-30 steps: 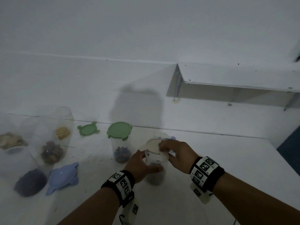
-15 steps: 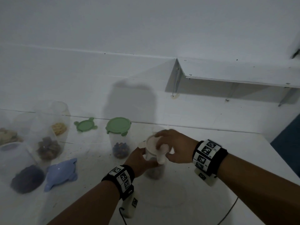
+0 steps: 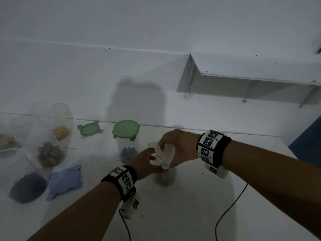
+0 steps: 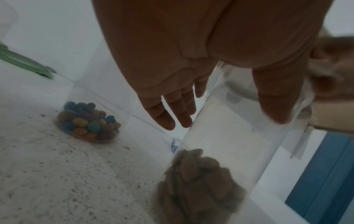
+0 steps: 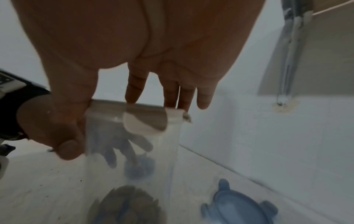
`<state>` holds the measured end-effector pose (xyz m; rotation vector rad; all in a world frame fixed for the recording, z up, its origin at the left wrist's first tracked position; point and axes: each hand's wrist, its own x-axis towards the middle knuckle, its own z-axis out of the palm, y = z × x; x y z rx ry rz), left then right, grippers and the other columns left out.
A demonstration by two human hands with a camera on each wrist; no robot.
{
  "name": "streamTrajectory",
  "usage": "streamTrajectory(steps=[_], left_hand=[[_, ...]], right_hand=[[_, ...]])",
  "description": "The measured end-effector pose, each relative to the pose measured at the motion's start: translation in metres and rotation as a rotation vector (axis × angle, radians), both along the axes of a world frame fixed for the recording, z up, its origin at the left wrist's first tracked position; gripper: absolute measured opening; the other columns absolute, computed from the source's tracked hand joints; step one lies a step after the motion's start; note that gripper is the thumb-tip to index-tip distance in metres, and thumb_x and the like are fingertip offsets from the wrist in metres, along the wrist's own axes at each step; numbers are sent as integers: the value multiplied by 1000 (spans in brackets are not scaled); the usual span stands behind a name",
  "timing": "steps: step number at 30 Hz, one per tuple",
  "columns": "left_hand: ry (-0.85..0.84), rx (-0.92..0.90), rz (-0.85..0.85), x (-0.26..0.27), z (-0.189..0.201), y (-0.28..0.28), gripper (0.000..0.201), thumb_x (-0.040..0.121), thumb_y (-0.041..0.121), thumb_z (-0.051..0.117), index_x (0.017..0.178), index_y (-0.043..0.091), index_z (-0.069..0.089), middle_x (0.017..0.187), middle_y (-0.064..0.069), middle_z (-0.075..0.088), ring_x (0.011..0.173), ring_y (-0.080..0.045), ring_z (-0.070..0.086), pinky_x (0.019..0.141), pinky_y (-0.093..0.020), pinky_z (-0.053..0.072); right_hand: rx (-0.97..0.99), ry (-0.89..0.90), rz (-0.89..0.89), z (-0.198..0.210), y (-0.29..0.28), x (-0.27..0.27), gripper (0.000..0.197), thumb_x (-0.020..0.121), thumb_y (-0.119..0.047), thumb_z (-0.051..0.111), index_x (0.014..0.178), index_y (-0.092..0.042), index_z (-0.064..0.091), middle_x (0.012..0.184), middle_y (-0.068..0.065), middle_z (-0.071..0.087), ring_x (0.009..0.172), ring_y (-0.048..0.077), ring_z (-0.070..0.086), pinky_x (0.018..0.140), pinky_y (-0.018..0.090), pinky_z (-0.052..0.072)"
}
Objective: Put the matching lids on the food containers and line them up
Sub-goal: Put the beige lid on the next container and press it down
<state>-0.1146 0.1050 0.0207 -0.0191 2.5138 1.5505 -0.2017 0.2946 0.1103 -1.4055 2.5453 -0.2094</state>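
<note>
A clear container (image 3: 165, 178) with dark brown food at its bottom stands on the white table (image 3: 191, 214). My left hand (image 3: 149, 162) grips its side; in the left wrist view, fingers and thumb of that left hand (image 4: 224, 118) wrap the clear container (image 4: 229, 144). My right hand (image 3: 166, 152) lies over the top and holds a white lid (image 3: 163, 157) on the rim. In the right wrist view the right hand (image 5: 134, 104) has fingertips on the white lid (image 5: 145, 118), which sits on the container (image 5: 134, 151).
A green-lidded container (image 3: 126, 134) of coloured candies stands just left of my hands, a loose green lid (image 3: 89, 129) beyond it. A blue lid (image 3: 65, 181) and several open clear containers (image 3: 48, 150) of food sit at the far left. Cables (image 3: 225, 214) trail over the near table.
My right hand has moved from the lid's right edge to lie over its top, and the lid is now mostly covered. The left hand keeps its grip on the container.
</note>
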Motion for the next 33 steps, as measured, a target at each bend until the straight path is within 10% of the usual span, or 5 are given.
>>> streamTrajectory(steps=[5, 9, 13, 18, 33], left_hand=[[66, 125, 111, 16, 4, -14, 75, 72, 20, 65, 142, 32, 42, 143, 4, 49, 128, -11, 51, 98, -41, 54], [143, 201, 270, 22, 17, -10, 80, 66, 17, 49, 145, 30, 42, 141, 1, 47, 131, -14, 43, 84, -25, 47], [119, -29, 76, 23, 33, -11, 71, 93, 28, 61, 156, 31, 28, 148, 16, 33, 139, -4, 29, 110, -28, 28], [99, 18, 55, 15, 44, -32, 85, 73, 27, 52, 155, 30, 28, 157, 5, 34, 140, -15, 37, 96, -27, 43], [264, -699, -139, 6, 41, -7, 80, 87, 74, 16, 158, 37, 20, 166, 22, 11, 151, -9, 10, 123, -46, 9]], right_hand=[[-166, -36, -247, -22, 8, 25, 77, 67, -85, 59, 133, -46, 54, 152, -2, 45, 141, 18, 37, 115, 47, 35], [-313, -271, -332, -20, 24, 37, 40, 103, -37, 50, 143, -41, 50, 165, 0, 22, 151, 16, 15, 124, 35, 11], [-400, -510, -442, -14, 35, 28, 51, 89, -42, 60, 136, -51, 44, 152, -9, 41, 139, 18, 41, 112, 41, 41], [-270, -342, -356, -16, 39, 27, 65, 94, -48, 63, 151, -31, 39, 163, -17, 23, 149, 6, 21, 120, 26, 18], [-417, -388, -275, -45, 56, 23, 71, 93, -37, 70, 154, -39, 34, 166, -18, 10, 149, -8, 8, 119, 15, 11]])
